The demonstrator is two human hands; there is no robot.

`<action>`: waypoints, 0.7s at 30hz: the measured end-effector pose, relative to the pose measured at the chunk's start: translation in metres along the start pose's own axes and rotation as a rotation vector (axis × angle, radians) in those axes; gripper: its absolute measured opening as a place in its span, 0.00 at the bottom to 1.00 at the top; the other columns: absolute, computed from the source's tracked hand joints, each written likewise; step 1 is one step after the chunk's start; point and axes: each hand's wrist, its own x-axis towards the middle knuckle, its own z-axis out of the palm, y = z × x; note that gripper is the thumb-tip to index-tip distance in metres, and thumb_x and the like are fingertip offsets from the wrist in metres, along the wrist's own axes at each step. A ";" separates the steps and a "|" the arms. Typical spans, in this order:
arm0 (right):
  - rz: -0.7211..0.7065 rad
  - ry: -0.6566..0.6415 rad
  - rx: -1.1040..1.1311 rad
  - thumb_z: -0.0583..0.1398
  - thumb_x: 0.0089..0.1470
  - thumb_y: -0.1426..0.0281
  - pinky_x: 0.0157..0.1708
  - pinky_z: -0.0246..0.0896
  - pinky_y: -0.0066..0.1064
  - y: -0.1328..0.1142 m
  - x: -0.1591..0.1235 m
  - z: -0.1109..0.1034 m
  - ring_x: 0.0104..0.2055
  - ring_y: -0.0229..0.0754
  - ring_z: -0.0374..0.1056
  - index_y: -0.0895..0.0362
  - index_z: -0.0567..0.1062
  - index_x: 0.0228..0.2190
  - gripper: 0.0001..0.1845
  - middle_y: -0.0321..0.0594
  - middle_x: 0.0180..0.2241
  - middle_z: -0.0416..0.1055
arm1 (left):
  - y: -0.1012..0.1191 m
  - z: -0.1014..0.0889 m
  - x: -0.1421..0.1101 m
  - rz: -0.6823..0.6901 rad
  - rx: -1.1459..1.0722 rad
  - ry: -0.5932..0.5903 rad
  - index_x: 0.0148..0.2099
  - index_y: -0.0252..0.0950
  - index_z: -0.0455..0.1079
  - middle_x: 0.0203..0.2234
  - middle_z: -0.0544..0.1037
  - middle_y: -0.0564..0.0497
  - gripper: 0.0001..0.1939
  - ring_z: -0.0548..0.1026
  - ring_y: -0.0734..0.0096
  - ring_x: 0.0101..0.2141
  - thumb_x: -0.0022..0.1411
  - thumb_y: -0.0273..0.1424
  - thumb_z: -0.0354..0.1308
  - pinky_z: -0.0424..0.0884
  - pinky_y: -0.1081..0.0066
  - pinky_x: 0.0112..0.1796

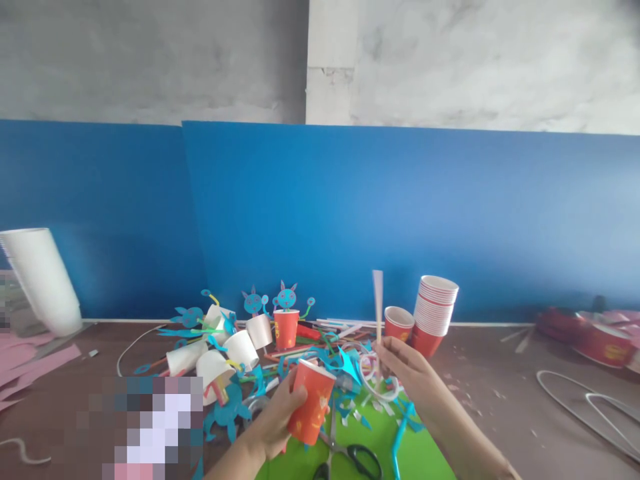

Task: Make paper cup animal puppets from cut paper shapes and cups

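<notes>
My left hand (278,415) is wrapped around a red paper cup (311,408), tilted slightly above the green mat (417,453). Between the fingertips of my right hand (407,370) stands a narrow white strip (379,303), pinched near its lower part and pointing up; I cannot tell its material. Below the cup, scissors with black handles (345,455) lie on the mat. A clear roll of tape (369,381) rests under my right fingers, amid blue paper scraps (345,363). Beside it on the mat is a blue straw (398,440).
Behind my hands stand a red cup with a blue paper animal (286,330), a single red cup (399,323) and a cup stack (435,313). White cups (242,351) lie at left. A tall white stack (43,283) leans farther left. A blue panel (320,213) borders the table.
</notes>
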 end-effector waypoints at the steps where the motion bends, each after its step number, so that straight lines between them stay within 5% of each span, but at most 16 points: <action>1: 0.015 0.026 0.110 0.61 0.48 0.53 0.25 0.57 0.28 0.000 0.000 0.006 0.24 0.37 0.61 0.56 0.70 0.25 0.18 0.34 0.21 0.66 | 0.000 0.000 0.000 0.016 0.016 -0.024 0.50 0.38 0.68 0.34 0.78 0.46 0.36 0.77 0.62 0.33 0.41 0.48 0.71 0.70 0.69 0.33; 5: 0.142 0.043 0.328 0.63 0.45 0.56 0.25 0.58 0.27 0.003 -0.005 0.027 0.25 0.38 0.64 0.57 0.72 0.25 0.16 0.37 0.22 0.70 | -0.001 0.002 0.000 0.058 0.150 -0.026 0.53 0.39 0.66 0.39 0.76 0.48 0.38 0.75 0.62 0.38 0.39 0.36 0.74 0.70 0.70 0.37; 13: 0.307 -0.136 0.173 0.61 0.46 0.55 0.11 0.30 0.22 0.014 -0.010 0.040 0.10 0.26 0.54 0.58 0.70 0.24 0.18 0.40 0.25 0.77 | -0.004 0.008 0.000 0.149 0.422 -0.031 0.55 0.40 0.64 0.43 0.74 0.49 0.34 0.73 0.61 0.43 0.44 0.27 0.67 0.70 0.67 0.43; 21: 0.312 -0.183 0.150 0.60 0.47 0.55 0.11 0.30 0.22 0.016 -0.010 0.039 0.08 0.25 0.54 0.60 0.70 0.23 0.19 0.38 0.21 0.76 | -0.001 0.011 -0.003 0.159 0.444 -0.065 0.55 0.39 0.63 0.44 0.74 0.48 0.33 0.73 0.60 0.43 0.46 0.25 0.66 0.70 0.65 0.44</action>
